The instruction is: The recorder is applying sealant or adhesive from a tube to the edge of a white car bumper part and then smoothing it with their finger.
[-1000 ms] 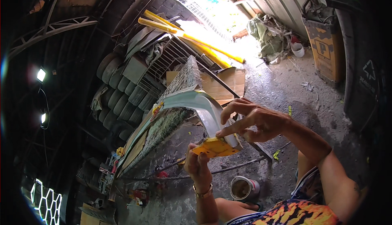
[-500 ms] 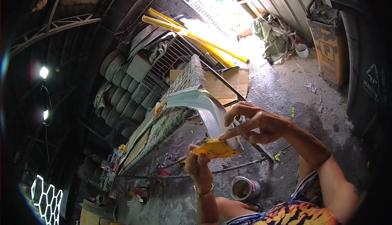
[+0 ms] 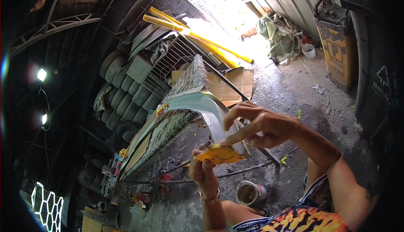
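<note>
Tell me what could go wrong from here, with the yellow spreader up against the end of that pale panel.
The left hand pinches only the edge of the yellow spreader, so it could slip. The right hand presses a fingertip at the pale panel end; the long propped panel might shift. An open can sits by the knee and could tip.

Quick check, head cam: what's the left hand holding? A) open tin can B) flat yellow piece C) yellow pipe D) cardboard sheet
B: the left hand grips a flat yellow piece up against the end of the pale curved panel, with the right hand touching it from above; the tin can sits on the floor.
</note>
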Tool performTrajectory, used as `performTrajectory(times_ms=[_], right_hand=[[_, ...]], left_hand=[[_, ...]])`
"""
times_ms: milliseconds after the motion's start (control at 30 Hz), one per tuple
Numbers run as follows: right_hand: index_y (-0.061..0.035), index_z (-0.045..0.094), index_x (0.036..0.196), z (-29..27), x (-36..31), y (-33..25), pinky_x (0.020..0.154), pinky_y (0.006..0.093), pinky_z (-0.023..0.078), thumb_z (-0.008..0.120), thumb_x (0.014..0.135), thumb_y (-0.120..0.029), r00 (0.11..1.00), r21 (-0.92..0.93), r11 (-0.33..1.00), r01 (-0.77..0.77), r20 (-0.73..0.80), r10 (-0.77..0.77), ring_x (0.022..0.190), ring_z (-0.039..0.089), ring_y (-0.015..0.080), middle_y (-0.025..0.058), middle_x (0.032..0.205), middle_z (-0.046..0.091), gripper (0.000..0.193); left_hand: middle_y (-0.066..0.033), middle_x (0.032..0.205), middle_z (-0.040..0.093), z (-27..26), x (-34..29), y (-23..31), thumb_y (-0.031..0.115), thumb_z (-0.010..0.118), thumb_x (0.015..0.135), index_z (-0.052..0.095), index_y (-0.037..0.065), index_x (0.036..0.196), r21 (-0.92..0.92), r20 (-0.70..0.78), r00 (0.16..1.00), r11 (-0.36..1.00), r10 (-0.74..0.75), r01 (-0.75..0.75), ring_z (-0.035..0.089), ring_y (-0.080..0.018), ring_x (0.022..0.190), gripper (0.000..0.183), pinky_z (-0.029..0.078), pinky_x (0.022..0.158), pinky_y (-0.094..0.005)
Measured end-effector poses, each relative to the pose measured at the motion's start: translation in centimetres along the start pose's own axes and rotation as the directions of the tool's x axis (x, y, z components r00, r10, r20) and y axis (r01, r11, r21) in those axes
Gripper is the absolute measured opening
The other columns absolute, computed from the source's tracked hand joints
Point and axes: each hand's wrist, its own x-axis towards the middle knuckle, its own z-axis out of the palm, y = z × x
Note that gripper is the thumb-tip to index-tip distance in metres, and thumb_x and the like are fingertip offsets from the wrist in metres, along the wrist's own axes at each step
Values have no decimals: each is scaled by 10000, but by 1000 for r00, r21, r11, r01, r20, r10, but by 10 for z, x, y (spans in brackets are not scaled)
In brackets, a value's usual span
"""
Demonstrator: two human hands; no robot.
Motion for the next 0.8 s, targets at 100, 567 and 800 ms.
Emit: performTrajectory(times_ms=[100,567,800], right_hand=[[-157,681,1220,0,-1,-2,1032,433,372,588,710,-3,996,-2,996,-88,-33,88,1136,532,273,88,1131,552,541],[-26,687,1132,-1,6,-24,945,408,457,602,709,26,992,-138,984,-116,21,120,1019,578,274,101,1059,590,434],[-47,640,1252,-5,-14,-25,1021,419,425,531,693,35,964,31,977,-211,-160,213,1145,552,270,131,1159,574,575]], left_hand=[[-21,934,540,-4,-4,2,306,527,1021,557,-22,1030,16,-3,1000,1000,-22,22,500,-74,817,329,430,674,-229],[-81,764,536,14,2,3,327,534,1008,548,-1,825,82,-138,990,996,31,-20,509,-160,675,377,416,567,-287],[-66,798,526,11,4,9,319,538,1006,541,5,841,116,-112,992,993,48,-35,497,-133,665,355,385,553,-264]])
